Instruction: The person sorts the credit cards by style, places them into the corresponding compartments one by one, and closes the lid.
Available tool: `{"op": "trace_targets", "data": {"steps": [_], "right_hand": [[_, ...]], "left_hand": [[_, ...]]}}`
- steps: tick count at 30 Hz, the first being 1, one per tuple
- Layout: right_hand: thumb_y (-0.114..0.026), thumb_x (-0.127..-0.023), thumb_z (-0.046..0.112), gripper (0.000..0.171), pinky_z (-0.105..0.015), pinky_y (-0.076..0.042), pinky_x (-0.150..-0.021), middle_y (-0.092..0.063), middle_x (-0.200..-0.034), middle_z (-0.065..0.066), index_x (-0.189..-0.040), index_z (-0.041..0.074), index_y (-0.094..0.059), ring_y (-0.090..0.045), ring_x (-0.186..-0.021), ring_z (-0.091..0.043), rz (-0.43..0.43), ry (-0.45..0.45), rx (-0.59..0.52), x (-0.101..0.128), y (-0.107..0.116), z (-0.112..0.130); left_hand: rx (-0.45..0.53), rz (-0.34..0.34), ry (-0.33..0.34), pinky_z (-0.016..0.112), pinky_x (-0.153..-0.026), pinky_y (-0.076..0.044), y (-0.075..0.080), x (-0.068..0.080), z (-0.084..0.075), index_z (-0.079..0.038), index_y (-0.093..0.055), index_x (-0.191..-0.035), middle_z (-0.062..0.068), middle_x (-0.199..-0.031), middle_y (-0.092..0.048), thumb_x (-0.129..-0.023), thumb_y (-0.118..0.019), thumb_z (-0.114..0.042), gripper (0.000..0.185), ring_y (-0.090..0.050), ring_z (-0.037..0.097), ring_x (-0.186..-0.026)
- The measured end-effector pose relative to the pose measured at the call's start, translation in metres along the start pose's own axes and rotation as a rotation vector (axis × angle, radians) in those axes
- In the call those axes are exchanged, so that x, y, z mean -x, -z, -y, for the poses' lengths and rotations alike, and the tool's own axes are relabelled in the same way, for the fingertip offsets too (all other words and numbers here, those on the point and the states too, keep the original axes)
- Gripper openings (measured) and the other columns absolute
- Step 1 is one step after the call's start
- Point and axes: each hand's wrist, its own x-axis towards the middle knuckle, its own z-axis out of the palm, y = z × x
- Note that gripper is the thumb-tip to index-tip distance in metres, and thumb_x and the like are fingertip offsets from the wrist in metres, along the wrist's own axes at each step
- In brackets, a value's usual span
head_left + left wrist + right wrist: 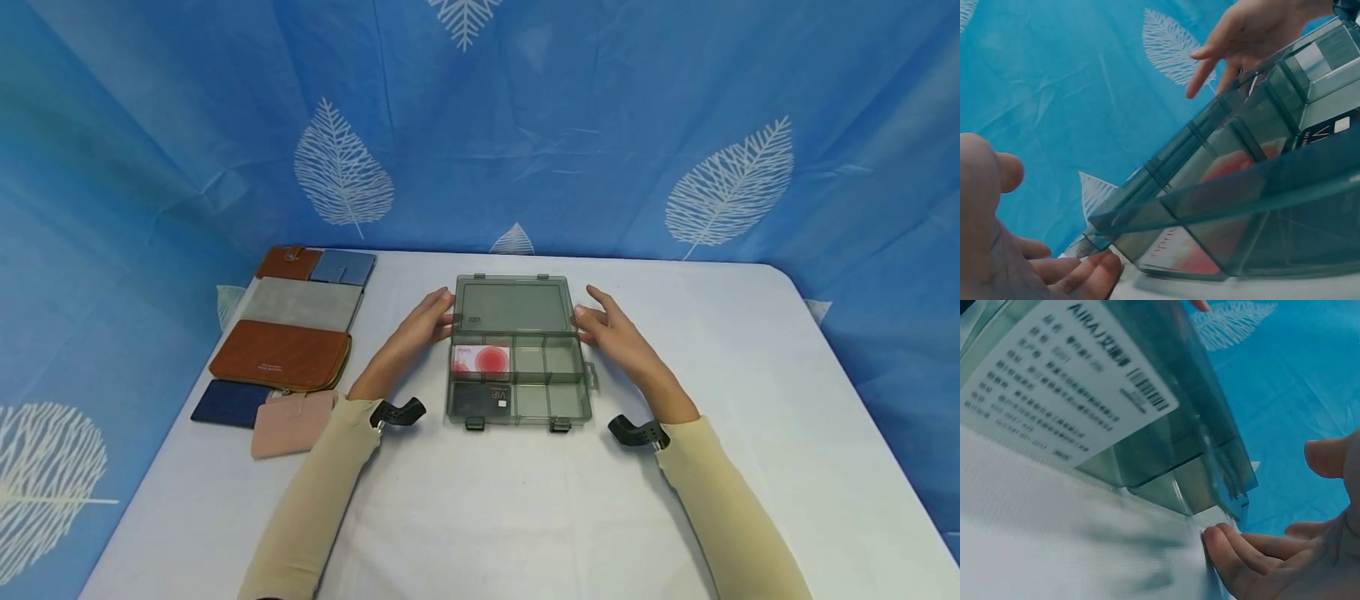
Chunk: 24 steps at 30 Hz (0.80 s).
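Observation:
A translucent green-grey compartment box [532, 402] lies on the white table with its lid [513, 305] folded back, away from the person. Inside, at the left, are a white-and-red card [472, 360] and, nearer the person, a black VIP card [480, 402]; the compartments to their right look bare. My left hand [415, 329] is at the left edge by the hinge, fingertips close to the corner and thumb apart. On the other side, my right hand [617, 335] has its fingers extended beside the hinge corner. Whether either hand touches the box, I cannot tell.
To the left lie several wallets: a brown zip wallet [281, 354], a grey one [303, 302], a navy one [228, 402], a pink one [292, 423], a small brown one [287, 262] and a blue one [345, 267]. A blue leaf-patterned curtain [540, 150] hangs behind the table.

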Motion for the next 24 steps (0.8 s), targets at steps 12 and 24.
{"op": "trace_targets", "data": {"steps": [12,24], "right_hand": [[-0.045,-0.116,0.044,0.08,-0.049,-0.035,-0.126,-0.026,-0.175,-0.023,-0.175,0.014,0.0,-0.032,-0.16,-0.04,0.069,0.055,-0.226,-0.002,0.003,0.0],[-0.051,-0.115,0.041,0.073,-0.06,-0.038,-0.121,-0.044,-0.162,-0.025,-0.175,0.017,-0.016,-0.05,-0.147,-0.045,-0.005,0.215,0.052,0.02,0.018,0.022]], "left_hand": [[-0.004,-0.074,-0.188,0.055,-0.124,-0.037,-0.006,0.004,0.001,-0.011,-0.02,-0.173,0.019,-0.173,-0.032,-0.118,-0.033,-0.048,0.067,-0.042,0.041,-0.153],[-0.1,-0.065,-0.506,0.054,-0.122,-0.04,0.005,0.028,-0.024,-0.006,-0.03,-0.168,0.023,-0.153,-0.049,-0.119,-0.036,-0.04,0.06,-0.052,0.039,-0.143]]}}
